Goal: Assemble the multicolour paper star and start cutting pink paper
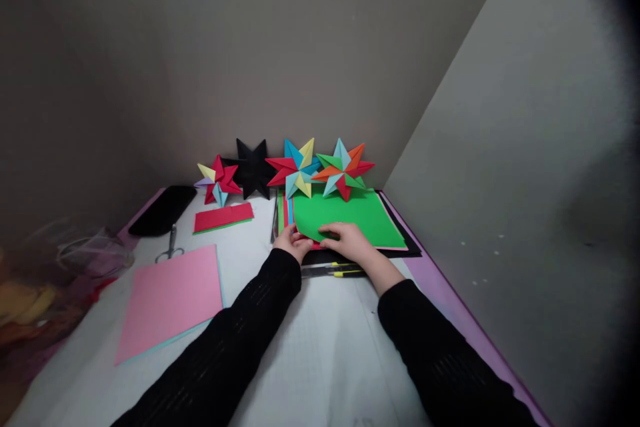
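Note:
A stack of coloured paper topped by a green sheet point(350, 217) lies at the back of the table. At its near left corner my left hand point(295, 243) is closed, with thumb and fingers on the sheet edges. My right hand point(346, 241) is closed on the green sheet's near edge, fingers bent over it. That near left corner looks slightly raised, with red paper showing under it. Just in front of the stack lies a cutter with yellow parts point(343, 269), beside a dark strip, perhaps a ruler point(316, 271).
Folded paper stars, including a multicoloured one point(344, 170) and a black one point(253, 169), lean along the wall. To the left are a red paper strip point(223, 217), scissors point(171, 250), pink paper point(173, 300) and a black phone-like object point(163, 211). A wall point(510, 167) borders the right.

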Available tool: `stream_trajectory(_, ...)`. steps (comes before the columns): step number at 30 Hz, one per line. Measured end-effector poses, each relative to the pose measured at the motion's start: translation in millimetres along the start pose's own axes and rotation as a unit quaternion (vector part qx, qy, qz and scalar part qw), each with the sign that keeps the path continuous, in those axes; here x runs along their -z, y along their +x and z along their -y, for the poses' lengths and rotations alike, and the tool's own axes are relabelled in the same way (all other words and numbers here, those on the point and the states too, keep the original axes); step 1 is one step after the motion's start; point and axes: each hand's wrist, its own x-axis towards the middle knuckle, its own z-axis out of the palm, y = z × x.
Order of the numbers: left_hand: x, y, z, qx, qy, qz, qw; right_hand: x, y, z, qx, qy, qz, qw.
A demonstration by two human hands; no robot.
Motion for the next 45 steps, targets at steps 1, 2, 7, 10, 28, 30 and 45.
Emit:
stream_trajectory(1,1,2,2,-0.008,0.012,-0.007,1.000,0,0,0,-0.004,0.004,-0.001,1.000)
stream_trajectory(2,2,3,4,-0.013,0.023,-0.015,1.000,0,0,1,-0.007,0.007,-0.003,1.000)
stream_trajectory(7,7,10,12,-0.022,0.074,-0.049,0.996,2,0,1,-0.011,0.021,-0.008,1.000)
stream_trajectory(10,8,13,14,-0.019,0.095,-0.063,0.993,3,0,2,-0.005,0.019,-0.013,1.000)
stream_trajectory(28,4,15,14,-0.015,0.150,-0.064,0.986,1,-2,10,0.033,-0.090,0.008,0.995)
stream_trajectory(30,4,16,14,-0.020,0.164,-0.058,0.985,1,-3,10,0.036,-0.086,0.019,0.995)
stream_trajectory(45,6,16,12,-0.041,0.240,-0.059,0.968,6,-2,2,-0.007,-0.044,0.026,0.999)
